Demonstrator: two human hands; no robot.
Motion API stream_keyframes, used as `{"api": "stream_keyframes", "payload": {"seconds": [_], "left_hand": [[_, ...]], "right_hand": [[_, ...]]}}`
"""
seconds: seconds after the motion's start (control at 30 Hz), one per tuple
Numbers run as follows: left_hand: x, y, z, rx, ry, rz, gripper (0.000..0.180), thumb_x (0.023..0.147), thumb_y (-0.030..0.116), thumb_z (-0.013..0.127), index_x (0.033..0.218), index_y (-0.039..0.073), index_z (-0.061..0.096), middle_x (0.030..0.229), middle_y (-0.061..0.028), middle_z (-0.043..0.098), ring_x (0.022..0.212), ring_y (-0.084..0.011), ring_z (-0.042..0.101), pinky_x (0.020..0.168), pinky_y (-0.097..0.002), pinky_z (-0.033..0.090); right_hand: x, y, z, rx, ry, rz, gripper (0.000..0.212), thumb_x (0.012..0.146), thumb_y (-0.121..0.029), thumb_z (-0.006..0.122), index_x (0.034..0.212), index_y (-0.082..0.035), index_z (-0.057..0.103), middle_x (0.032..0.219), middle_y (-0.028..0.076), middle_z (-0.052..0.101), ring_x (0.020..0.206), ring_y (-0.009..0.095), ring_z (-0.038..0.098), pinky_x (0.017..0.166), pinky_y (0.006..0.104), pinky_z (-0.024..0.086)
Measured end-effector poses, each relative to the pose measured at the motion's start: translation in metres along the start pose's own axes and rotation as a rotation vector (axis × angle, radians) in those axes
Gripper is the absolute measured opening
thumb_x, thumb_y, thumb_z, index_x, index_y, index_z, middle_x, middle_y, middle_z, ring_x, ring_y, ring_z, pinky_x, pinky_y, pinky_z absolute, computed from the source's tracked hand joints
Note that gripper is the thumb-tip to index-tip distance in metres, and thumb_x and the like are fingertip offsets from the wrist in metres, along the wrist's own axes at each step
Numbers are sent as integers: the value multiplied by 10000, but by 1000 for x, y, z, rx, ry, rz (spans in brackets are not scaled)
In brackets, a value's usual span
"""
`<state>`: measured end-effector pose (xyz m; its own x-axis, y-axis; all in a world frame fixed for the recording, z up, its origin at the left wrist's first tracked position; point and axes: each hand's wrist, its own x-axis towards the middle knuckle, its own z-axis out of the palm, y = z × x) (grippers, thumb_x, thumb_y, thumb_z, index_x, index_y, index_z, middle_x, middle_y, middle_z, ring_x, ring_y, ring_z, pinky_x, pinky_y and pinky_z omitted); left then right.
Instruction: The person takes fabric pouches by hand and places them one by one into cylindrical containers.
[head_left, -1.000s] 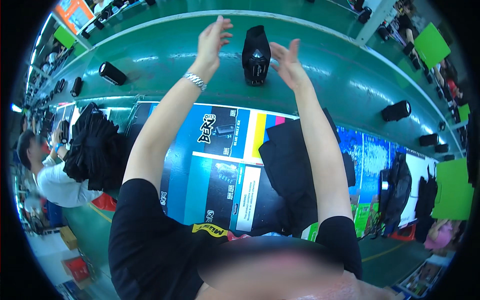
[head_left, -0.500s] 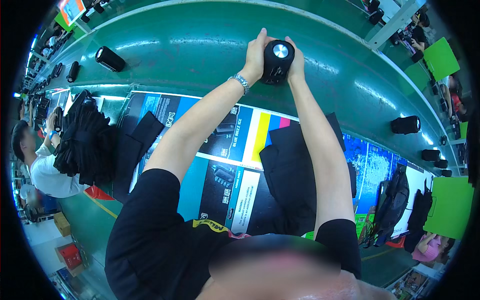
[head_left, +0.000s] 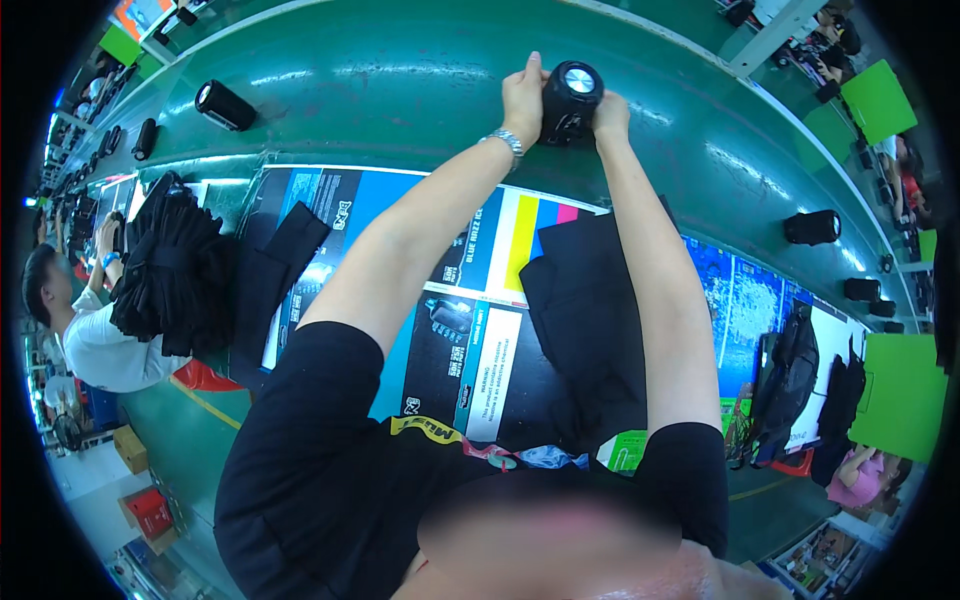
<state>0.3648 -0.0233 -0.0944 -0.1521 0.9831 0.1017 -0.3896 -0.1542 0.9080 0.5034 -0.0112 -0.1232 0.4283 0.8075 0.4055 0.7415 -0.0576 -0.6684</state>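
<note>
Black cylindrical speaker (head_left: 570, 100) is held off the green conveyor belt (head_left: 400, 90) at upper centre of the frame, left hand (head_left: 523, 95) and right hand (head_left: 610, 112) each closed around one side, silver end cap facing the camera. Judged progress: pick-up is done, but the speaker has not reached the printed desk (head_left: 480, 300) nearer the body, where a black fabric pouch (head_left: 585, 320) lies (centre right, untouched). More speakers (head_left: 224, 105) wait on the belt, upper left and right.
</note>
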Motion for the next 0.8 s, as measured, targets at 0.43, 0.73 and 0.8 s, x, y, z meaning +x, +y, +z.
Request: {"api": "stream_keyframes", "payload": {"seconds": [0.43,0.73,0.8], "left_hand": [[-141,106,-79,372,-369,-8,363,990,269,427,1166,-21,556,1031,-98,662,993,-156,593,924,-297,415],[-253,73,-45,766,-784,314,303,749,176,749,978,23,623,969,-86,584,849,-210,562,729,-298,469],[-259,65,-41,823,-726,492,269,721,140,754,925,28,618,913,-91,569,834,-243,552,731,-321,464]], "right_hand": [[-134,55,-226,-35,-234,-88,258,802,-224,692,896,13,658,864,143,650,794,245,628,742,347,497],[-226,8,-254,-159,14,-6,249,674,-247,770,830,-81,670,843,73,628,856,277,566,773,401,459],[-237,8,-252,-166,68,-120,199,668,-198,758,811,-89,674,820,61,626,863,276,562,769,407,445]]}}
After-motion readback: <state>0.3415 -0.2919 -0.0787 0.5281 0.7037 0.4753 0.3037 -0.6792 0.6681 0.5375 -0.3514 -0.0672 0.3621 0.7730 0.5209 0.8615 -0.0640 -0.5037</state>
